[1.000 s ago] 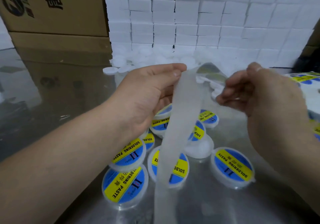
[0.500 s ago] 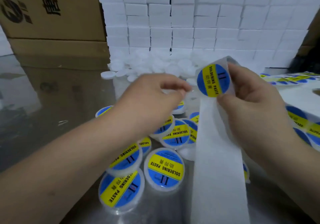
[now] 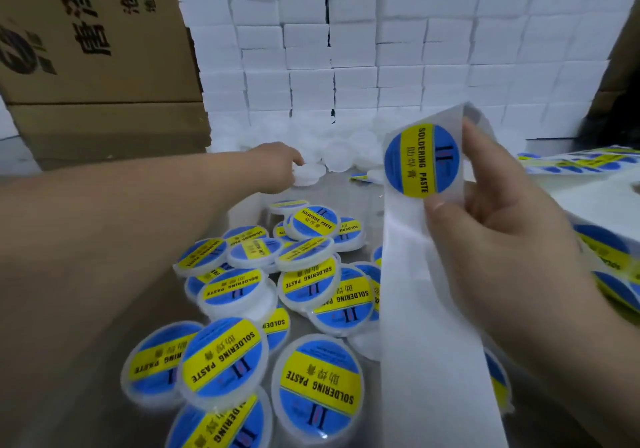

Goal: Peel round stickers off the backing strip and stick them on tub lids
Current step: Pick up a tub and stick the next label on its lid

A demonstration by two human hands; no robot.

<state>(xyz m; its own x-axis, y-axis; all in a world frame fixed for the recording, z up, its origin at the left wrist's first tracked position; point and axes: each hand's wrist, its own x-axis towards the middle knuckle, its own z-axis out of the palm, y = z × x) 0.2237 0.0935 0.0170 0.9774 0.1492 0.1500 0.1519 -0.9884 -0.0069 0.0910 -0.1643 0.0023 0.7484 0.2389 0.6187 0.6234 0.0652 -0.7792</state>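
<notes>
left hand (image 3: 277, 167) grips white tub (image 3: 310, 173) | right hand (image 3: 512, 239) pinches backing strip (image 3: 412, 281) bearing 1 sticker (image 3: 420, 160)

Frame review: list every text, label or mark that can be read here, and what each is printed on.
"SOLDERING PASTE" and "助焊膏": round sticker on the backing strip held by the right hand.
"SOLDERING PASTE" and "助焊膏": stickered tub lids on the table.
Large black Chinese characters: cardboard box, cut off by the frame, not readable whole.
Sticker sheets at right: too blurred to read.
</notes>
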